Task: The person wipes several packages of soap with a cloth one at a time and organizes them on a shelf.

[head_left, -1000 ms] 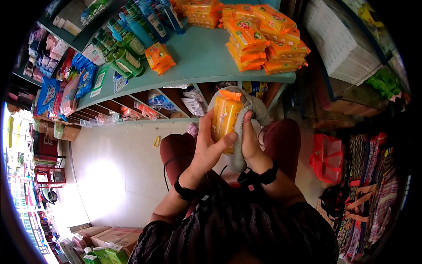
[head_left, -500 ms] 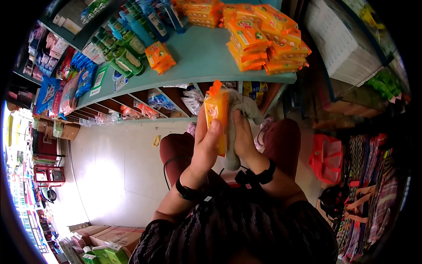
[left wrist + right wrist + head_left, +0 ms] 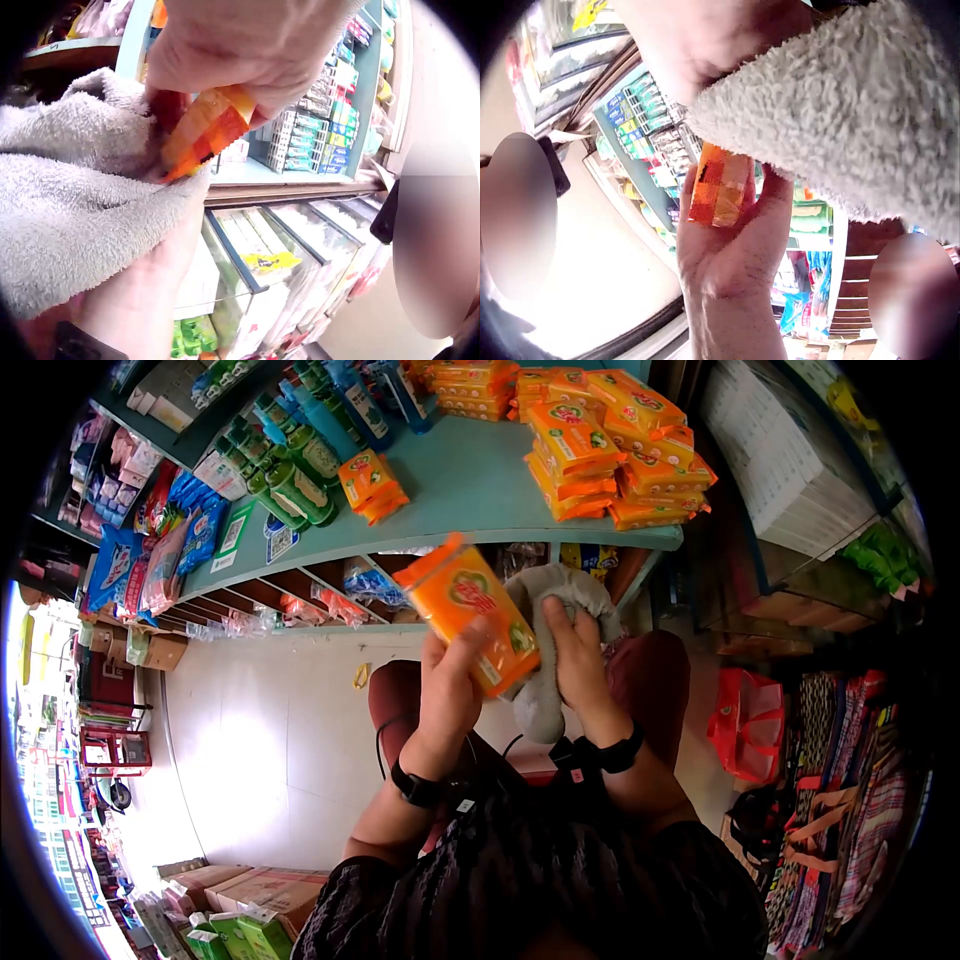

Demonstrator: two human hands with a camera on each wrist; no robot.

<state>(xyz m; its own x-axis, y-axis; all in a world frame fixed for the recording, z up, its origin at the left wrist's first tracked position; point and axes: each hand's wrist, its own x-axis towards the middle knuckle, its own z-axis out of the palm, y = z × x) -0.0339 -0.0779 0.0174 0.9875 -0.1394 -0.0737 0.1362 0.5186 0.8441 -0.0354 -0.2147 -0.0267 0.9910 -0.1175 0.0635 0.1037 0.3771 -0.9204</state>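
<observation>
An orange plastic-wrapped soap pack (image 3: 470, 612) is tilted up over my lap, with a red and green logo on its front. My left hand (image 3: 450, 685) grips it by the lower edge, thumb across the front; the fingers behind are hidden. Just right of it, my right hand (image 3: 580, 665) holds a grey terry towel (image 3: 540, 715), bunched with folds hanging below. The towel overlaps the pack's lower right corner in the head view. In the left wrist view the pack's end (image 3: 217, 127) shows under the left hand, close beside the towel (image 3: 82, 217).
Ahead is a green counter (image 3: 460, 480) with stacked orange packs (image 3: 575, 445), a smaller pack group (image 3: 372, 485) and green bottles (image 3: 295, 490). Divided bins run under its front edge. To my right stand a red bag (image 3: 745, 725) and folded fabrics (image 3: 835, 790); cartons (image 3: 270, 900) lie behind left.
The pack was edge-on against the towel; my left hand has turned its broad front face up and drawn it left. The towel in my right hand has come away from most of it.
</observation>
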